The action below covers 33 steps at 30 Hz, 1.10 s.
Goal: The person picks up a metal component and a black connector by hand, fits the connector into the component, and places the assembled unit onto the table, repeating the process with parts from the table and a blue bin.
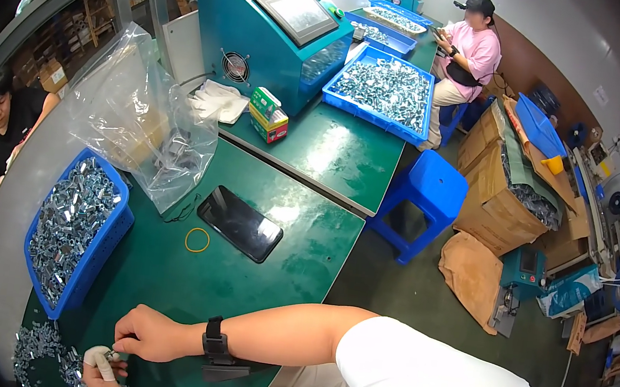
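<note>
The left hand (pixel 102 371), wearing white covers on its digits, is pinching a small part (pixel 113 356) between nearly closed fingertips; the exact shape of the part is too small to tell. The right hand (pixel 153 335) is meeting it at the same point, fingers curled and thumb bent inward; whether it is also gripping the part cannot be told. A black wrist strap (pixel 215 339) is encircling the right wrist.

Beside the left hand, loose metal pieces (pixel 36 352) are lying in a pile on the green tabletop (pixel 157 275). Just beyond the pile, a blue basket (pixel 112 245) is holding many similar shiny pieces. To the right of the basket, a yellow rubber band (pixel 197 240) is lying flat near a black smartphone (pixel 240 224). A clear plastic bag (pixel 131 106) is resting crumpled behind the basket.

Farther out, a green, yellow and red box (pixel 268 116) and white gloves (pixel 219 101) are resting near a teal machine (pixel 267 41). A blue tray (pixel 373 121) of metal pieces is standing right of the machine. Beyond, a person in pink (pixel 473 52) is sitting.
</note>
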### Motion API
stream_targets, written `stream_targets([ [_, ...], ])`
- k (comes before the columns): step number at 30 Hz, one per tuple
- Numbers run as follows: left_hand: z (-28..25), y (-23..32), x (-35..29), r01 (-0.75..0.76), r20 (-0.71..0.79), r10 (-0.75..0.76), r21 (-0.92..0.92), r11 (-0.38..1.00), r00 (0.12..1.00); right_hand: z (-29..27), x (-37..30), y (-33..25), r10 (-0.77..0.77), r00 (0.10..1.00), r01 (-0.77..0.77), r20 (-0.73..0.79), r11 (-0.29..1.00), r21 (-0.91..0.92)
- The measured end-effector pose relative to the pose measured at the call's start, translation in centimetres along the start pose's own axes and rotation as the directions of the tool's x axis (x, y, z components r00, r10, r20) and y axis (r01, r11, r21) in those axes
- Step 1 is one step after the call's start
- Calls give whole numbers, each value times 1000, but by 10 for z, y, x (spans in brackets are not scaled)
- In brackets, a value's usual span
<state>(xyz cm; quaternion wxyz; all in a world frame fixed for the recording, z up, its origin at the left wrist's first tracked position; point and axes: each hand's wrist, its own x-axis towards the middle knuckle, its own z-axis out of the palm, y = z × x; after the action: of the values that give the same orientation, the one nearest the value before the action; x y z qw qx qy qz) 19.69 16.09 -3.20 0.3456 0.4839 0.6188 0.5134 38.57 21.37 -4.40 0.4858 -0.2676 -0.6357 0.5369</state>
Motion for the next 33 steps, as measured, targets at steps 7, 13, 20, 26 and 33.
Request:
stream_targets([
  [7,-10,-25,5,-208,147,181,199,958,972,-6,-2,5,82,995,-82,64,997,-2],
  [13,-4,-19,0,-272,133,248,205,940,960,-6,-4,7,70,995,-73,67,996,51],
  [20,6,-3,-9,-316,-5,320,139,939,948,-3,-1,5,78,996,-81,33,994,76],
  [26,-27,-2,-4,-298,127,271,324,898,954,17,5,6,-3,998,1,61,1000,22],
  [33,-54,10,8,-210,43,206,263,942,978,51,16,3,118,993,-117,10,992,-47],
])
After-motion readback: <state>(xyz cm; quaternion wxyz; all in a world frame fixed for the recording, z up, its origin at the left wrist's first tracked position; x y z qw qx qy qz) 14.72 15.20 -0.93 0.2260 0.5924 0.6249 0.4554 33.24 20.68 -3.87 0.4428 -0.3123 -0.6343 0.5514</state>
